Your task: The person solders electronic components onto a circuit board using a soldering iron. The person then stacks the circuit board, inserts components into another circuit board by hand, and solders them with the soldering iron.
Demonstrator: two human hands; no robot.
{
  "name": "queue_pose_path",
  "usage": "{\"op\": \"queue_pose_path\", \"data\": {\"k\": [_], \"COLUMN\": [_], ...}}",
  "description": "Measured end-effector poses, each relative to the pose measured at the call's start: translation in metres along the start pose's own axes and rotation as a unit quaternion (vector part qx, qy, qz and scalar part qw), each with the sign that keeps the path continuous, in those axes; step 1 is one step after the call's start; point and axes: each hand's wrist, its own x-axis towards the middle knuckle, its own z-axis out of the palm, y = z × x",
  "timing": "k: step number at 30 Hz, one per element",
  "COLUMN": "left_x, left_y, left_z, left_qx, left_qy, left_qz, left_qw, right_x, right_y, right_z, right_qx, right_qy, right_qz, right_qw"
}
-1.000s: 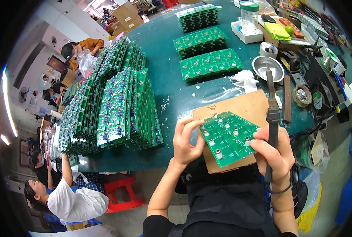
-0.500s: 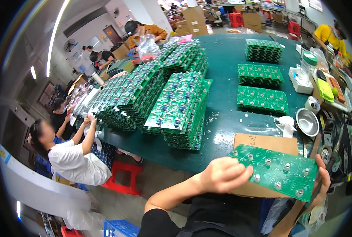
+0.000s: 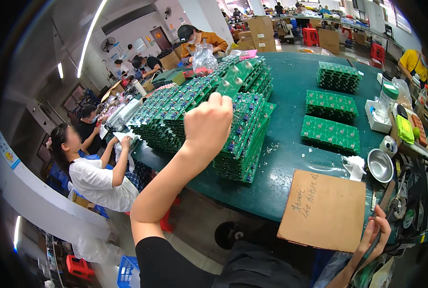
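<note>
My left hand [image 3: 209, 122] reaches out over the large stacks, its fingers closed on the near end of a green circuit board [image 3: 232, 81] with round silver parts. That board is tilted above the stacked boards; whether it touches them I cannot tell. Below and beyond the hand are tall stacks of populated circuit boards [image 3: 245, 122]. My right hand [image 3: 375, 233] is at the right of a cardboard sheet [image 3: 322, 211], its fingers closed around a thin, dark, pen-shaped tool [image 3: 371, 247]. The cardboard has handwriting on it and no board on top.
Three shorter board stacks stand on the green table, the nearest stack [image 3: 330, 133] beyond the cardboard. To the right are a metal bowl [image 3: 380, 165], crumpled white tissue [image 3: 354, 168], a white box [image 3: 378, 117] and cluttered tools. A co-worker in white [image 3: 96, 175] sits at the left.
The circuit board has left the cardboard and moved left and away in my left hand, over the stacks. My right hand has let go of the board and now shows the dark tool.
</note>
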Motion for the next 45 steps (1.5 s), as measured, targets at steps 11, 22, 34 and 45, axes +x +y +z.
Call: {"op": "queue_pose_path", "data": {"k": [11, 22, 34, 45], "left_x": [0.028, 0.023, -0.006, -0.018], "left_y": [0.009, 0.002, 0.009, 0.011], "left_z": [0.038, 0.020, 0.023, 0.022], "left_qx": [-0.059, -0.156, -0.192, -0.255], "left_qy": [-0.253, -0.275, -0.142, -0.167], "left_qz": [-0.009, -0.091, -0.064, -0.122], "left_qw": [0.966, 0.944, 0.969, 0.945], "right_x": [-0.010, -0.013, -0.009, -0.021], "right_y": [0.012, 0.020, 0.029, 0.051], "right_z": [-0.013, -0.019, -0.004, -0.033], "right_qx": [-0.069, -0.052, -0.090, -0.112], "right_qy": [0.002, -0.070, -0.065, -0.035], "right_qz": [0.032, -0.022, 0.071, 0.083], "right_qw": [0.997, 0.996, 0.991, 0.990]}}
